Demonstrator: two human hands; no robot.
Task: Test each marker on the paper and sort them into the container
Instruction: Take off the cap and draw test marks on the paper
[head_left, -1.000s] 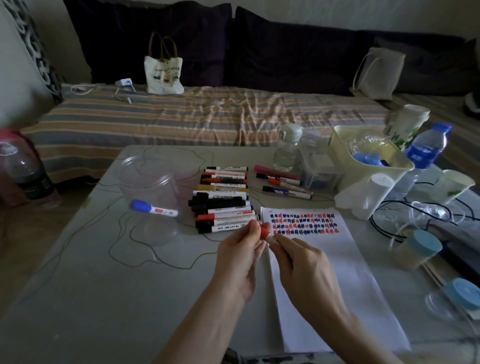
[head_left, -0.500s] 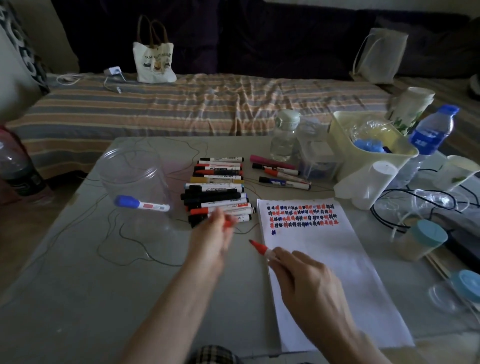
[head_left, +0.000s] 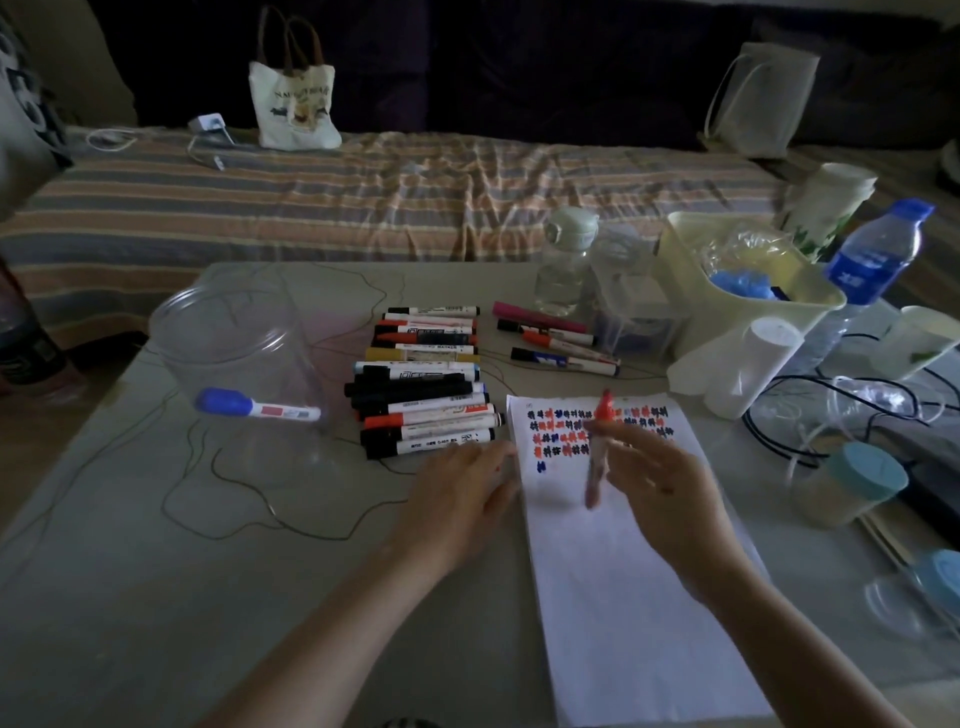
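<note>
My right hand holds a red marker over the white paper. Its uncapped red tip points up and away, and the marker is blurred. The top of the paper carries rows of red and blue test marks. My left hand rests palm down on the table, with straight fingers at the paper's left edge. A pile of markers lies just beyond it, and a few more markers lie further back. A clear container lies on its side at the left with a blue-capped marker inside.
At the right stand a cream basket, a clear bottle, a blue-labelled bottle, tipped white cups, black cables and a blue-lidded jar. A thin wire loops over the table's left half. A striped bed lies behind.
The hands pulled apart and the red marker was uncapped. My left hand swung toward the pile, then came back to the paper's edge. My right hand carried the marker over the paper and turned its tip upward.
</note>
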